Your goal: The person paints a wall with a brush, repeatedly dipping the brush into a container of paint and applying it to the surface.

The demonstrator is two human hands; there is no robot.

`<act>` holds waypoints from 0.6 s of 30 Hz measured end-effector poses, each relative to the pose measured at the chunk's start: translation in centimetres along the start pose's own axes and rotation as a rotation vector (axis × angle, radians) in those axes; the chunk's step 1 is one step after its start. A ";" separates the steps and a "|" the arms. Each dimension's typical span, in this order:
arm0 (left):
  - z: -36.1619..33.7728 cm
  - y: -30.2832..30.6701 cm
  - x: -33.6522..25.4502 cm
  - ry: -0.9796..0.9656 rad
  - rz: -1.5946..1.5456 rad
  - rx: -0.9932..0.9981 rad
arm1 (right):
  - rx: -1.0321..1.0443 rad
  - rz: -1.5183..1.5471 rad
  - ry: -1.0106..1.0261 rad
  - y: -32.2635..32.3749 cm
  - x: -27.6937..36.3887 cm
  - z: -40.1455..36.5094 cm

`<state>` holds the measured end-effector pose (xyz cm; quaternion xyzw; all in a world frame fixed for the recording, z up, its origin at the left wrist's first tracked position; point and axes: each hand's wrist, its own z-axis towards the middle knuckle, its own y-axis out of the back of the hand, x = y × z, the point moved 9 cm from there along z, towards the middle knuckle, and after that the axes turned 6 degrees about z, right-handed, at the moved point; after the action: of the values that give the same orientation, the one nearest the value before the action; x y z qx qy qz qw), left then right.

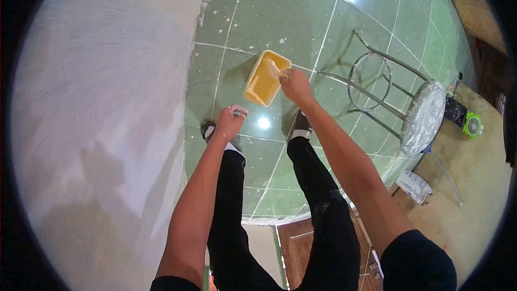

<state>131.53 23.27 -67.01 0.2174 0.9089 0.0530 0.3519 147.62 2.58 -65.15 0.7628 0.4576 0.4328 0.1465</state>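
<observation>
My right hand (pixel 295 86) is closed around the handle end of what looks like a paintbrush (pixel 273 68), coated pale. Its wide end dips into a yellow rectangular tray (pixel 251 83) on the green tiled floor. Pale, wet-looking material coats parts of the tray's inside. To the lower left of the tray, apart from it, my left hand (pixel 232 120) has its fingers curled in. White smears show on those fingers; whether they hold anything is hidden.
A metal-legged stool (pixel 424 117) with a white-spattered seat lies on its side at right. Beyond it are a black-and-green device (pixel 472 124) and a white bag (pixel 414 186). A pale, streaked wall (pixel 102 102) rises along the left. A brown door (pixel 296 245) stands behind my legs.
</observation>
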 end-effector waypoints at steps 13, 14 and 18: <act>3.2 0.3 3.7 0.051 -0.064 -0.177 | -0.199 0.286 0.098 2.1 -2.2 -4.7; 4.3 0.5 3.4 0.037 -0.038 -0.251 | -0.228 0.360 0.126 2.1 -2.0 -4.2; 6.6 -3.7 3.1 0.129 -0.339 -0.070 | -0.273 0.378 0.139 1.6 -3.0 -2.4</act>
<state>132.51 20.87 -74.73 0.0451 0.9507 0.0382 0.3043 146.02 -1.17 -64.37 0.7763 0.2531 0.5618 0.1330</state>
